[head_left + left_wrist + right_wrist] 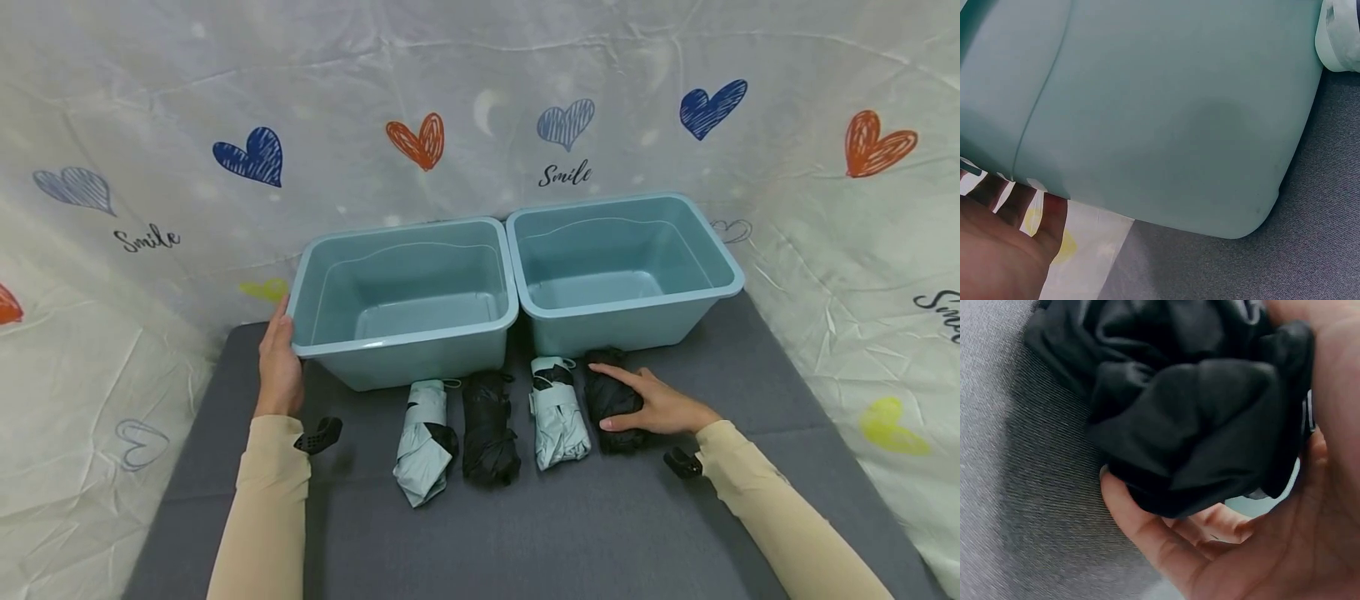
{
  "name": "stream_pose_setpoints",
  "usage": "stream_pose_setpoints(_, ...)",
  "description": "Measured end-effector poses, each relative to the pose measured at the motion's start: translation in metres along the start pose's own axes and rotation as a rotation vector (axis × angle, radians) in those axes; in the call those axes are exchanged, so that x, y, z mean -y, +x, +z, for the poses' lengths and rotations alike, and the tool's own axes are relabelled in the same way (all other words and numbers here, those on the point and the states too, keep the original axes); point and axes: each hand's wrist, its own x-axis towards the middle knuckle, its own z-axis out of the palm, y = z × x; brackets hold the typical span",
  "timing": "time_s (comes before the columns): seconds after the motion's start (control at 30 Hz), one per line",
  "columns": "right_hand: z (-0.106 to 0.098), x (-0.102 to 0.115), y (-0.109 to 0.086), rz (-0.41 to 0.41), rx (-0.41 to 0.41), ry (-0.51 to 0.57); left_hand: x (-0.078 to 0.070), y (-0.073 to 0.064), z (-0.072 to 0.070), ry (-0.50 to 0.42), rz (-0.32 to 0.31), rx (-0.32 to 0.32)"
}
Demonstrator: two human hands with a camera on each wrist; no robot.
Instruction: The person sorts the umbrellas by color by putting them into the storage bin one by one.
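Two folded black umbrellas and two folded light-blue umbrellas lie in a row on the grey table. My right hand (652, 404) grips the rightmost black umbrella (611, 392), thumb and fingers spread around it; the right wrist view shows the fingers curling round its bunched black fabric (1185, 419). Just left of it lies a light-blue umbrella (558, 417). Farther left are the other black umbrella (487, 433) and the other light-blue umbrella (426, 442). My left hand (281, 367) touches the left end of the left blue bin (405, 358), its fingers extended along the outer wall (1166, 125).
The right blue bin (615, 321) stands against the left one, both open-topped with nothing visible inside. Behind them hangs a pale cloth (480, 67) printed with hearts and "Smile". The grey table (525, 542) extends in front of the umbrellas.
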Motion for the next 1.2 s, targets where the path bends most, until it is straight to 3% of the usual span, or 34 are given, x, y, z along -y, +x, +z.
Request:
stream_pose_setpoints(0.4,0.0075,0.0011,-0.0002,-0.019,-0.103,0.123,0.0008,0.0001,-0.0002,0.015,-0.015,-0.012)
stream_pose_setpoints(0.7,0.0102,0.0052,-0.0053,0.03,-0.139,0.175,0.0012,0.0017,-0.0008,0.012,-0.026,-0.024)
stream_pose_setpoints(0.87,0.0091,0.006,-0.0068,0.076,-0.104,0.107,-0.0002,0.0031,-0.0004,0.01,-0.018,-0.02)
stream_pose_setpoints(1.03,0.0074,0.0078,-0.0045,0.061,-0.053,0.006,0.0004,0.0031,-0.0004,0.001,-0.007,-0.006)
stream_pose_setpoints(1.2,0.0102,0.0079,-0.0042,0.044,-0.077,0.001,0.0033,0.0017,-0.0014,-0.008,-0.006,0.001)
